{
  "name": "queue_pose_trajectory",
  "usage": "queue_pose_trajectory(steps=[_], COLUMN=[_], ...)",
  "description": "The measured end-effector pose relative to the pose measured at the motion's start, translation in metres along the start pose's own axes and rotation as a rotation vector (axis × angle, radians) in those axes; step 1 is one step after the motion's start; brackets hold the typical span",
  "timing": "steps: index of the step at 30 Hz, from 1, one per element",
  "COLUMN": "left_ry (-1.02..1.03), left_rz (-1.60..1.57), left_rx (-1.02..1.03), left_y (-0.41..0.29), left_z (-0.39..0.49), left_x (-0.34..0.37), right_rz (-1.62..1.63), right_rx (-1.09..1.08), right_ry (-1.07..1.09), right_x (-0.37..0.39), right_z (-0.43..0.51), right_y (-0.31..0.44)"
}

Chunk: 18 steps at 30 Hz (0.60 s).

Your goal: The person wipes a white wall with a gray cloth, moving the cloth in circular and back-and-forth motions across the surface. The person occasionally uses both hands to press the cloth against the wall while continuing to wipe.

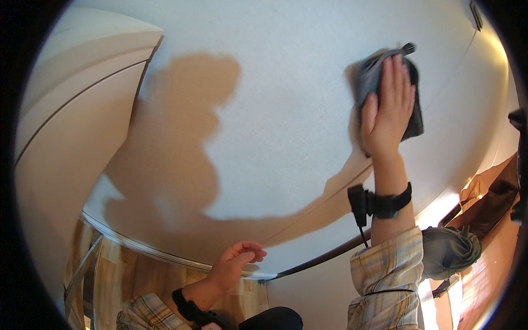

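Observation:
A dark grey cloth [412, 119] is spread against a white wall panel [280, 132] at the upper right. Laid flat over it, my right hand [388, 111] presses it to the panel, fingers together and pointing up. The cloth's upper corner sticks out past my fingertips. My left hand [236, 262] hangs low in the middle, near the panel's bottom edge, with its fingers loosely curled and nothing visible in them. Whether it touches the panel I cannot tell. Both wrists wear black straps with devices.
A cream cabinet or furniture front [86, 103] juts out at the left. Wood-look flooring [144, 274] lies below a metal strip [165, 258]. At the right are a grey-green bundled fabric item [449, 251] and a brown covering [495, 198]. A small dark fitting [476, 16] sits top right.

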<state>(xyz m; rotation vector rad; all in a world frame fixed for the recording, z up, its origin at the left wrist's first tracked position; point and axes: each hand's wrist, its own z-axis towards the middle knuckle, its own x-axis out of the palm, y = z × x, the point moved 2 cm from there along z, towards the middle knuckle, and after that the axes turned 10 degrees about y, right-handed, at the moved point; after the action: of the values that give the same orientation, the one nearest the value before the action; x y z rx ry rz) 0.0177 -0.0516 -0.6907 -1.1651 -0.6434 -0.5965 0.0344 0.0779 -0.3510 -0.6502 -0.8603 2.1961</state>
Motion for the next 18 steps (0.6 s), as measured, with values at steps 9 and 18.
queue_pose_trajectory(steps=[9, 18], left_ry=[0.017, 0.006], left_rz=[0.006, 0.017], left_rx=[0.014, -0.037], left_y=[-0.005, -0.014], left_z=[0.001, -0.007], left_x=[-0.001, 0.004], right_rz=[0.162, 0.175], right_rx=[-0.074, -0.268], right_ry=[0.239, 0.22], right_x=[0.016, 0.01], right_z=[-0.024, 0.013], right_y=[0.109, 0.09])
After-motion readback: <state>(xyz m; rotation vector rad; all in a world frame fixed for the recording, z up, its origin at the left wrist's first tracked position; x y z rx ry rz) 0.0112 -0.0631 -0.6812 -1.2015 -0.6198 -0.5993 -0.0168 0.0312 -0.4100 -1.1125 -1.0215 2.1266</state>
